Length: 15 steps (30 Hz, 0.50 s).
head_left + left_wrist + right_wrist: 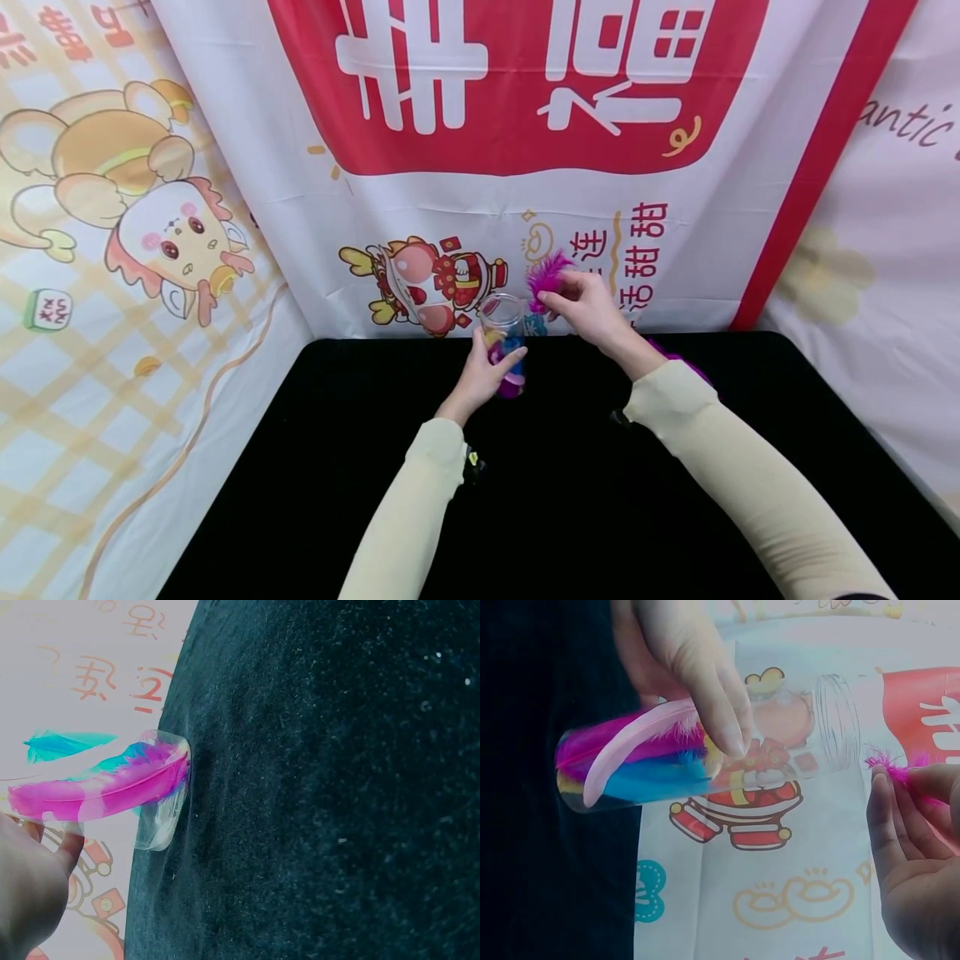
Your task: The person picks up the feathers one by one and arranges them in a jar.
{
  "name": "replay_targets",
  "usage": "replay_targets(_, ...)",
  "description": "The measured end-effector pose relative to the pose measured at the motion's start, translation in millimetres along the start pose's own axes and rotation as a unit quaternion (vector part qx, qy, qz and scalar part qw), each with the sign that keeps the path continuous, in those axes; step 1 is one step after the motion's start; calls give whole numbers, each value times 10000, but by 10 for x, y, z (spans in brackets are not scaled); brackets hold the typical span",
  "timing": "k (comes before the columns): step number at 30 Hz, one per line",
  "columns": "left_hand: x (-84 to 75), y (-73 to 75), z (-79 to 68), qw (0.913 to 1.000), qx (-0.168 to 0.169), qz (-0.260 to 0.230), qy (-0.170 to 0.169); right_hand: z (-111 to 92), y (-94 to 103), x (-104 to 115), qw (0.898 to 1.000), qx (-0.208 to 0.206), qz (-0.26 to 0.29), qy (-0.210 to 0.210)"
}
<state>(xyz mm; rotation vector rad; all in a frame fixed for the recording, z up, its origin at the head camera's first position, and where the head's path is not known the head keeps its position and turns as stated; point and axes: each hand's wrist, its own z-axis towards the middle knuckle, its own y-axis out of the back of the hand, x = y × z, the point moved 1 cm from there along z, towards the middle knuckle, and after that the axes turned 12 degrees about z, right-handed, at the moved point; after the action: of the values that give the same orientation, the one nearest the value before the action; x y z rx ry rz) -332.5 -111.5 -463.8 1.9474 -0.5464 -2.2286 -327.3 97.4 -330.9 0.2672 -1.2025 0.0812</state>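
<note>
A clear jar (504, 312) with a threaded, lidless mouth stands upright near the table's back edge. Inside lie several feathers (641, 761) in pink, magenta, blue and yellow, filling its lower part. My left hand (483, 375) grips the jar round its side, thumb across the front. In the right wrist view, the left hand (697, 671) covers part of the jar's wall. My right hand (588, 308) pinches a fluffy magenta feather (549, 275) between thumb and fingers, up beside the jar's mouth. That feather's tuft shows at the right hand's fingertips (880, 776) in the right wrist view.
The black cloth-covered table (555, 508) spreads below both arms. A printed curtain (420, 200) hangs right behind the back edge, with more printed cloth at the left and right. Something magenta (686, 362) lies on the table, partly hidden behind the right forearm.
</note>
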Motion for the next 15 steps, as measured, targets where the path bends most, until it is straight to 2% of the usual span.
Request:
replay_targets(5,-13,15,-2,9996,153,-60,209,9,-52,22,9998,-23,136,113)
replay_targets(8,-123,61,-53,9991,290,-60,297,8,-90,74,9999,-8,141,95)
replay_targets(13,-96,37,-61,9998,123,20,136,41,-127,73,9999,-3,88,111)
replay_targets(15,-8,2,-21,10000,9,25,60,72,-135,30,9998,-11,79,189)
